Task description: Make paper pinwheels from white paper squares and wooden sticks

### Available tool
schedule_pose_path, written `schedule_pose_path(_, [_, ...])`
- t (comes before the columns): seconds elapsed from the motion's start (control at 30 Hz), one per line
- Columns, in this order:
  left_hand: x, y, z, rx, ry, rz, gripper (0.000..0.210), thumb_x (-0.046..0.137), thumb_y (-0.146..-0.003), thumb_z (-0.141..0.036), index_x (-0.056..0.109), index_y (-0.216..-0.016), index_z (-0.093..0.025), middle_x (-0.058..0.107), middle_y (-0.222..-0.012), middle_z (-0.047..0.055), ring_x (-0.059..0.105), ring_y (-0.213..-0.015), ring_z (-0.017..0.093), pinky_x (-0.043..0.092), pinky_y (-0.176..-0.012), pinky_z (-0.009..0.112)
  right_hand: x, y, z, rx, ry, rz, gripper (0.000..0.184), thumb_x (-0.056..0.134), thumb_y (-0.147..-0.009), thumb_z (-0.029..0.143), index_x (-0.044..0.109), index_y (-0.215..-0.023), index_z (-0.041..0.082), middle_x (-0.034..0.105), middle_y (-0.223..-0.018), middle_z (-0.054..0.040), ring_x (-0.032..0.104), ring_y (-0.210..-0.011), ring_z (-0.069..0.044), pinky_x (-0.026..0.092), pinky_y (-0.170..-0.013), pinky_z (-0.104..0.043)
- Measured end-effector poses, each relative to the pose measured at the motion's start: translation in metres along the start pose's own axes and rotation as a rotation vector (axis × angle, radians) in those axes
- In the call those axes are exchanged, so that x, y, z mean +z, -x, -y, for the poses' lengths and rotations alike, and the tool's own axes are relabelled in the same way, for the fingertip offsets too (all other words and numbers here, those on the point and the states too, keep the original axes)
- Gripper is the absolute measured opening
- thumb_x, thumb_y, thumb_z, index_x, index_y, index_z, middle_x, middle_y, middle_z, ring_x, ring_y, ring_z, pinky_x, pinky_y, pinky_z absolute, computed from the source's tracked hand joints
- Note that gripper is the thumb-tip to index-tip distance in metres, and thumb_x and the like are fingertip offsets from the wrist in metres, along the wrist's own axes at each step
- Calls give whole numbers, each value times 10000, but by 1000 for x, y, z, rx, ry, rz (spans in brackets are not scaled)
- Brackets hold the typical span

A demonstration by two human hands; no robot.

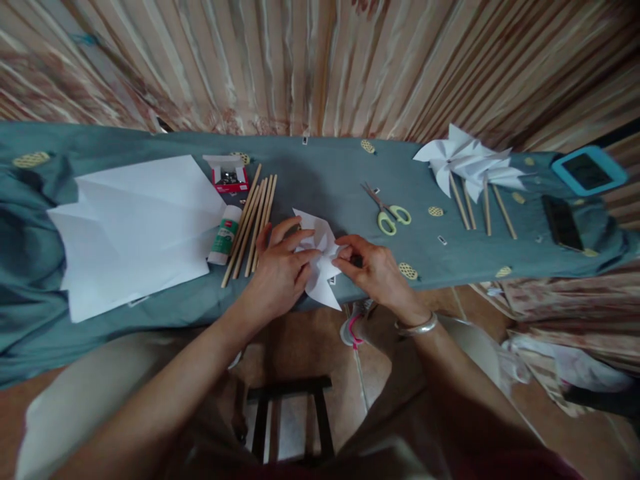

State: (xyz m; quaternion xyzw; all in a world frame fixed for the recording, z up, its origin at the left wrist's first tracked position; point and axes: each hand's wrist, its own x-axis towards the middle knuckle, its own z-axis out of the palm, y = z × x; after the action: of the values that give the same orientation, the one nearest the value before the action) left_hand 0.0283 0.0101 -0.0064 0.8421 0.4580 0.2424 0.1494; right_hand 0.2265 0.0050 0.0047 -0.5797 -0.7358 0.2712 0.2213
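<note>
While the left hand (280,270) and right hand (375,267) both have their grip on a paper pinwheel (323,265), scissors (384,207) lie to its right.

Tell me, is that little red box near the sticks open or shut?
The red box is open: its pale flap is turned back, and dark, shiny pieces show inside.
</note>
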Motion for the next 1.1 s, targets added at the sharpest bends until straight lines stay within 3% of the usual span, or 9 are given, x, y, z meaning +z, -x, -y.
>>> schedule_pose_path(0.2, [-14, -4, 9, -43, 77, -140, 251, 506, -881, -211, 711, -1024, -241, 665, -1204, 44, 453, -1281, 256, 363, -1077, 507, -4, -1, -2, 16, -35, -47, 228, 602, -865, 297, 640, -1047, 165, 718, -761, -14, 638, -665, -148, 453, -624, -253])
schedule_pose_path(0.37, [-26, 0, 13, -70, 112, -198, 214, 519, -887, -242, 703, -996, -245, 678, -1155, 31, 495, -1225, 240, 401, -1062, 478, -14, -6, -11, 34, -62, -238, 233, 581, -882, 337, 656, -1038, 182, 742, -848, -41, 683, -789, -187, 494, -738, -302])
schedule_pose_path(0.6, [-30, 4, 18, -94, 161, -289, 118, 622, -820, -186, 676, -719, -215, 698, -1000, 42, 574, -1081, 220, 474, -979, 443, -19, -17, -16, 25, -98, -376, 226, 590, -865, 327, 676, -1019, 186, 752, -868, -57, 697, -817, -218, 522, -791, -363])
schedule_pose_path(0.9, [-19, 6, 24, -61, 315, -308, 194, 593, -860, -224, 683, -690, -197, 714, -902, 56, 620, -978, 216, 506, -910, 409, 4, -35, 9, -27, -284, -332, 192, 592, -855, 316, 715, -918, 183, 762, -866, -53, 696, -790, -198, 522, -749, -315])
schedule_pose_path(1.1, [-33, 7, 35, -129, 389, -414, 131, 583, -849, -217, 710, -823, -200, 704, -953, 67, 623, -961, 210, 492, -914, 382, 14, -62, 53, -183, -87, -106, 161, 584, -868, 226, 733, -929, 215, 761, -904, -27, 697, -827, -187, 494, -764, -282])
